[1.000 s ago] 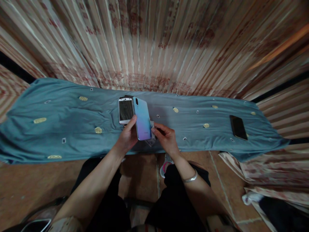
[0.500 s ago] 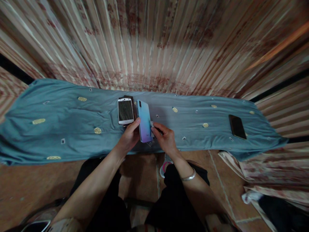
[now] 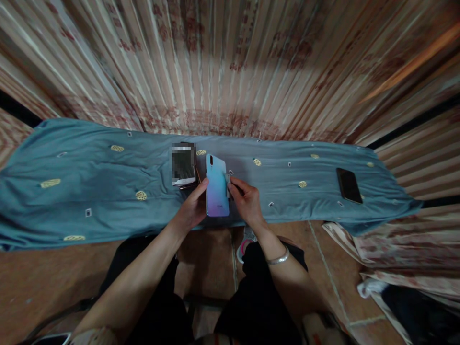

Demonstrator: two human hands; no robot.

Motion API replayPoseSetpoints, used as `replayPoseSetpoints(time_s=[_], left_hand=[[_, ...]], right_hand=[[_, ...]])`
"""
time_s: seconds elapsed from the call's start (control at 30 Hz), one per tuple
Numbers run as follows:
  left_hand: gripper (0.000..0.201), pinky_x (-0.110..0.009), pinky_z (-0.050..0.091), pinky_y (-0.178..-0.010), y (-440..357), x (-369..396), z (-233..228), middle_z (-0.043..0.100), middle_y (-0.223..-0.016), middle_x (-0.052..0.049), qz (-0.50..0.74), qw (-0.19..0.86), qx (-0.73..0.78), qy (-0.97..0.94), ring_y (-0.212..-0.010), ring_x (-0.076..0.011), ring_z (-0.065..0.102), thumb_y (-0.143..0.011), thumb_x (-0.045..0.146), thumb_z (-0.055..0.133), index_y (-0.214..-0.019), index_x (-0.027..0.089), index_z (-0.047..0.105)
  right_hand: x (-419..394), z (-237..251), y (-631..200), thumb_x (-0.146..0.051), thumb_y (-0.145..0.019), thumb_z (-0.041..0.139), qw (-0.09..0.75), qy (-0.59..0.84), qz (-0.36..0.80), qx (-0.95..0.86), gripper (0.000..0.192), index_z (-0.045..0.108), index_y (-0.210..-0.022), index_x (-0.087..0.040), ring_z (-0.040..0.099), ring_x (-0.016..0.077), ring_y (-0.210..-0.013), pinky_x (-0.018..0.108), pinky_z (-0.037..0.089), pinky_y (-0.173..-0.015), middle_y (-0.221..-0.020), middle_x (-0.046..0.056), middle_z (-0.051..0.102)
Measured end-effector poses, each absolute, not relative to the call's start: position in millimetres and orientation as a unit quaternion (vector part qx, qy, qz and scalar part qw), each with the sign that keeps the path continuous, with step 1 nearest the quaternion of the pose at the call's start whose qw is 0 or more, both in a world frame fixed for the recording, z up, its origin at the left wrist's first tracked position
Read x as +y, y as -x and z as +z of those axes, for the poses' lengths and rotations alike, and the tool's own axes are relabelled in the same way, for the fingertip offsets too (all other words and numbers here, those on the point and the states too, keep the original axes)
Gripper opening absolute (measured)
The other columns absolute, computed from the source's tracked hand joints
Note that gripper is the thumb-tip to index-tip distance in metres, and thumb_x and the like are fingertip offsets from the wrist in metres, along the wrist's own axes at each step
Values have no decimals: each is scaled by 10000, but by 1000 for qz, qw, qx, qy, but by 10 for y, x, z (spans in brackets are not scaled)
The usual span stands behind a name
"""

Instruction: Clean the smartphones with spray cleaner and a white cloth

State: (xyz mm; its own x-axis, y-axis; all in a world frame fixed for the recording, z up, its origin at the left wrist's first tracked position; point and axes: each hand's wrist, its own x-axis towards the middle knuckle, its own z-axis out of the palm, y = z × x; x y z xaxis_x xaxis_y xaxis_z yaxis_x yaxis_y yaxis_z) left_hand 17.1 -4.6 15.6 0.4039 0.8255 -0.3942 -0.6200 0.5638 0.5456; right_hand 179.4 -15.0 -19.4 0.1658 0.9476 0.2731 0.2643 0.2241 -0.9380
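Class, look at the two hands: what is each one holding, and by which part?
The left hand grips the blue phone by its left edge. The right hand pinches a small pale cloth against the phone's right edge.

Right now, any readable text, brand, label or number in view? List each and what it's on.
None readable.
Pale blue phone, held between left hand and right hand: faint mark low on its back, too small to read.
White phone on the teal cloth: screen blurred out.
Black phone: dark, no text.
Cloth motifs: patterns, not letters.
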Motion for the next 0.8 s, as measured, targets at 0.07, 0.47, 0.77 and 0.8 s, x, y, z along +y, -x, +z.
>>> replayPoseSetpoints(time_s=[0.07, 0.47, 0.77, 0.8], left_hand=[[390, -451, 618, -1043, -176, -64, 145, 834, -1140, -129, 431, 830, 318, -157, -1101, -316, 790, -1015, 344, 633, -1328, 141, 745], [393, -465, 648, -987, -200, -202, 125, 838, -990, -115, 360, 847, 354, -169, -1048, -315, 803, -1039, 425, 599, -1281, 157, 753], [463, -462, 661, -935, -192, -217, 100, 829, -994, -155, 324, 845, 376, -199, -985, -330, 809, -1010, 504, 632, -1243, 122, 752], [456, -467, 659, -941, -195, -222, 87, 829, -1002, -153, 323, 848, 370, -200, -999, -337, 808, -988, 499, 671, -1237, 127, 751]], right_hand=[[-133, -197, -1809, -475, -926, 659, 547, 542, 321, -551, 349, 852, -1056, -215, 765, 221, -866, 346, 628, -827, -955, 29, 839], [4, -258, -1970, -450, -952, 639, 557, 571, 236, -554, 373, 830, -1177, -223, 779, 277, -1119, 451, 614, -1055, -1220, 81, 834], [-11, -227, -1976, -337, -993, 585, 542, 562, 158, -605, 319, 816, -1196, -251, 757, 242, -1184, 414, 598, -1092, -1236, 67, 832], [-10, -217, -1977, -332, -996, 583, 540, 559, 157, -609, 315, 816, -1193, -254, 756, 239, -1179, 412, 596, -1092, -1229, 64, 833]])
